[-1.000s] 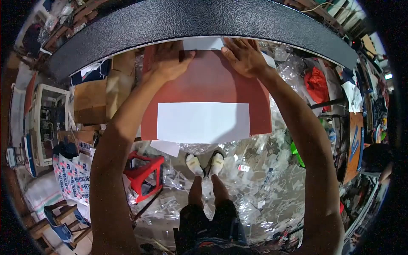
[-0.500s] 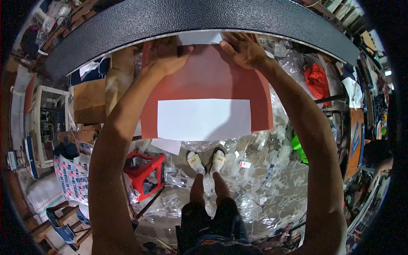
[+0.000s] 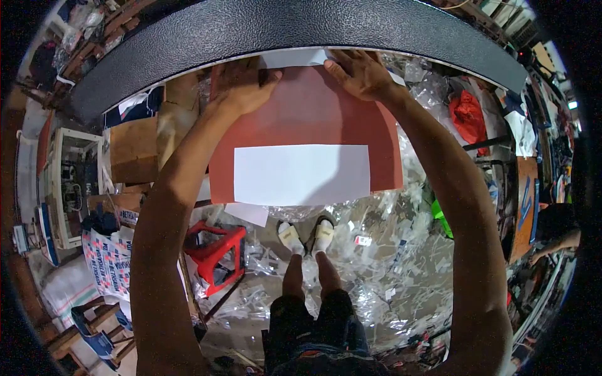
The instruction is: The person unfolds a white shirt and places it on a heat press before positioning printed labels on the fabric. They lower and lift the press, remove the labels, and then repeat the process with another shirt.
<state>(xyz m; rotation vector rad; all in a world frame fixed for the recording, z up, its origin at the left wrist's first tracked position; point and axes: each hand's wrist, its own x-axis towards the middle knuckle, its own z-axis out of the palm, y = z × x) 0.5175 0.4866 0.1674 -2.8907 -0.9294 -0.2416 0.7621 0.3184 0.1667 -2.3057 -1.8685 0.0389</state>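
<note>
1. Head view, my hands: both reach to the far edge of the red mat (image 3: 313, 119), just under the dark textured lid (image 3: 301, 28) that arches over it. My left hand (image 3: 241, 84) lies open, palm down, on the mat's far left corner. My right hand (image 3: 360, 75) is open too, fingers spread flat at the far right. Neither hand is closed around anything; they press rather than grip.

2. Head view, the thing between them: a white sheet (image 3: 295, 57) shows at the far edge, between my two hands, its far part tucked under the lid. My fingertips touch its corners (how much of it lies hidden I cannot tell).

3. Head view, nearer me: a second white paper (image 3: 302, 174) lies flat across the near part of the mat, well apart from both hands.

4. How it should handle, as I judge it: the sheet looks thin, light and floppy, easy to crease or slide on the mat. Flat fingertips at its two corners suit it better than a pinch. The mat looks soft and grippy.

5. Head view, around: below are my feet in pale sandals (image 3: 307, 237) on a floor strewn with clear plastic scraps (image 3: 389, 269), and a red stool (image 3: 216, 257) stands to the left.
</note>
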